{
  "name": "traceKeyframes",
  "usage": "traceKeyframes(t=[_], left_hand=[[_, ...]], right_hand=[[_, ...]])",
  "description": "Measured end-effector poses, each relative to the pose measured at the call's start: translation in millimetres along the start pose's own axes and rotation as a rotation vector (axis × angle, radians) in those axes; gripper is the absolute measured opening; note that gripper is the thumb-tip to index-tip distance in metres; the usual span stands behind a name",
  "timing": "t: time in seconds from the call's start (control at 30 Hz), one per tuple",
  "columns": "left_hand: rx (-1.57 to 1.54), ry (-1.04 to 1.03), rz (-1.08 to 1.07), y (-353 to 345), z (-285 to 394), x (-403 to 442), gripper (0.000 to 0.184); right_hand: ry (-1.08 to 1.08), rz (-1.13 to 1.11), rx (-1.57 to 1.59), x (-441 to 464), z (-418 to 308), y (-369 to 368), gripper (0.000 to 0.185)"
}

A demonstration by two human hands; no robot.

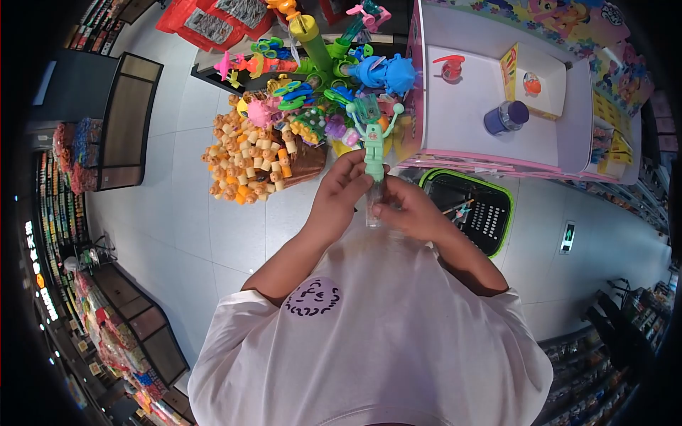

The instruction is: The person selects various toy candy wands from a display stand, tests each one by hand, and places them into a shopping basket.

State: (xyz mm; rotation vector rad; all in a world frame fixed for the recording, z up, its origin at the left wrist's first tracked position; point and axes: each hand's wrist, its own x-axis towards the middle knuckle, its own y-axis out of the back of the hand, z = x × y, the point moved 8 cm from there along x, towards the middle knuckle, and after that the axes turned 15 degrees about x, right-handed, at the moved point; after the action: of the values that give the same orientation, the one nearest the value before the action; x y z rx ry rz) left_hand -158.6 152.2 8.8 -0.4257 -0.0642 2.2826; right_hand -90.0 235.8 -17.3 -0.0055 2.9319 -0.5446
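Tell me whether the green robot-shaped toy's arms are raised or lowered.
Raised: on the green robot-shaped toy, both arms angle upward, their round ends on either side of its head.

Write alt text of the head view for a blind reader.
A person's left hand and right hand hold a mint-green figure toy with a clear tube, before a cluster of colourful toys. To the right are a white display shelf and a green-rimmed basket.

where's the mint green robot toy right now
In the head view, the mint green robot toy is near upper centre, held in the left hand and right hand, with the green-rimmed basket to its lower right.
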Motion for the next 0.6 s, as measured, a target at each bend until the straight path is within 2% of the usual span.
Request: traceKeyframes(t=[0.37,0.53,0.6], left_hand=[[0.102,-0.044,-0.004,1.3,4.4,-7.2,0.047],[0.11,-0.062,0.031,2.7,4.6,-9.3,0.046],[0.251,-0.069,0.108,12.2,6.7,-10.8,0.045]], right_hand=[[0.002,-0.016,0.003,0.4,3.5,-1.8,0.027],[-0.052,-0.054,0.231,-0.2,7.5,-7.6,0.029],[-0.043,-0.029,0.214,1.3,12.0,-3.9,0.029]])
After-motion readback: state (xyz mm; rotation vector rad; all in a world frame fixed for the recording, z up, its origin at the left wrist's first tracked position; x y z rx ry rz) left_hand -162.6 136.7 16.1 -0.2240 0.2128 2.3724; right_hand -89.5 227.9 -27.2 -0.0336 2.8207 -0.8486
